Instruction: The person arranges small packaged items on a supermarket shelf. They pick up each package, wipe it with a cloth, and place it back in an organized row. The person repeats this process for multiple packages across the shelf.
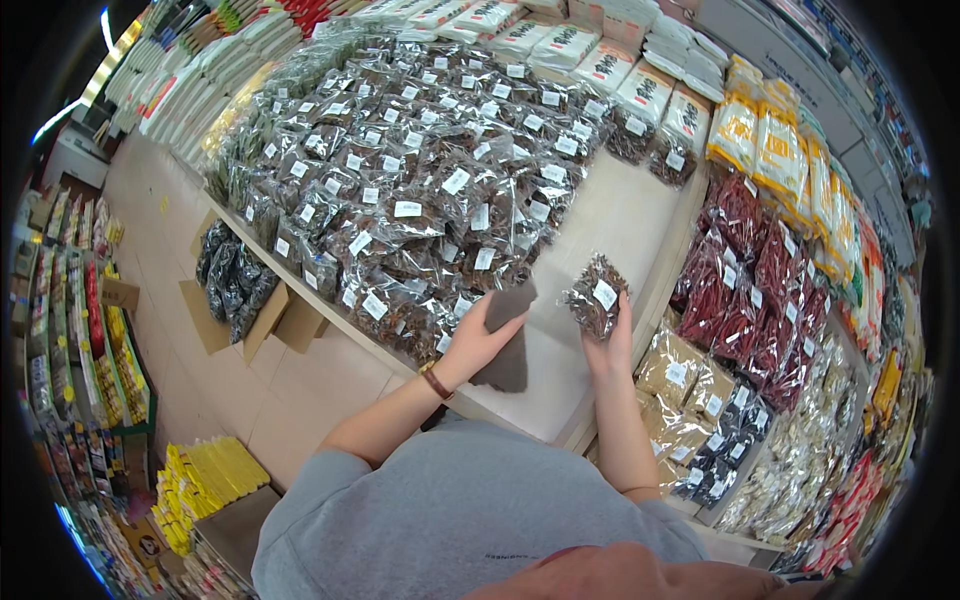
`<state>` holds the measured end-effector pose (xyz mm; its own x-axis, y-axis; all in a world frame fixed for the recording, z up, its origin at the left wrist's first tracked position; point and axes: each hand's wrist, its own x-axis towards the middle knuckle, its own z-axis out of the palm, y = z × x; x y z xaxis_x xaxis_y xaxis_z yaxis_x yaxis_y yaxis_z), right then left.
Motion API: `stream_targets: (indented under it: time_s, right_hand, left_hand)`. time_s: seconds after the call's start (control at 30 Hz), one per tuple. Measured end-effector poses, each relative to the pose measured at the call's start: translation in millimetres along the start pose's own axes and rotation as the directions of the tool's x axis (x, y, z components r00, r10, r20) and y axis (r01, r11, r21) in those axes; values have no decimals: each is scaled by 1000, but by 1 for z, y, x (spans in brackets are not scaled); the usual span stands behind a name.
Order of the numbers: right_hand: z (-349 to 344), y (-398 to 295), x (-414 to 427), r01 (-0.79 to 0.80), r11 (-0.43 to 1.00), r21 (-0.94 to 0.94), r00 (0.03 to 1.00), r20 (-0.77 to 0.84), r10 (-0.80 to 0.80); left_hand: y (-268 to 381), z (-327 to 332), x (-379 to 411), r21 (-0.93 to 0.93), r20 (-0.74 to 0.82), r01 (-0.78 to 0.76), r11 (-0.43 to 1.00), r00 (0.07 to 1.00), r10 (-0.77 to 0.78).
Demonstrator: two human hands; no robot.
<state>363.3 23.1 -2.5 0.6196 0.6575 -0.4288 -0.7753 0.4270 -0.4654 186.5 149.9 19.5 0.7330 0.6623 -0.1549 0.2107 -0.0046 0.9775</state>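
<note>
My left hand [478,341] grips a grey-brown cloth [508,367], part of which lies on the pale surface of the display stand [626,199]. In my right hand [611,343] is a clear plastic bag of dark brown dried food [591,300] with a white label, held above that same surface. Beside my left hand spreads a large heap of similar labelled bags [450,202]. Two more such bags [671,161] lie at the stand's far end. What the dried food is, I cannot tell for certain.
A raised edge [679,247] separates the stand from bags of dark red dried goods [739,277]. White printed packs [607,64] line the back. An open cardboard box [266,311] with dark bags sits on the floor at left. Yellow packs [214,476] are stacked lower left.
</note>
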Motion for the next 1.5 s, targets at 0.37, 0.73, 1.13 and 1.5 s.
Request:
stream_targets:
  time_s: [0.37,0.73,1.13,1.5]
  right_hand:
    - [155,49,46,197,891,-409,848,527,55]
    - [70,-67,271,601,-463,-652,394,745,-538]
    - [29,-185,315,-60,-700,-711,884,287,-368]
    - [10,-122,235,-197,-870,-451,973,17,-229]
  left_hand:
    - [-36,-37,-47,567,67,-372,735,910,408]
    - [-48,-57,-61,609,136,-396,687,906,402]
    - [-46,-56,-60,632,117,-368,683,916,384]
    - [-46,-53,-60,627,144,-425,653,887,439]
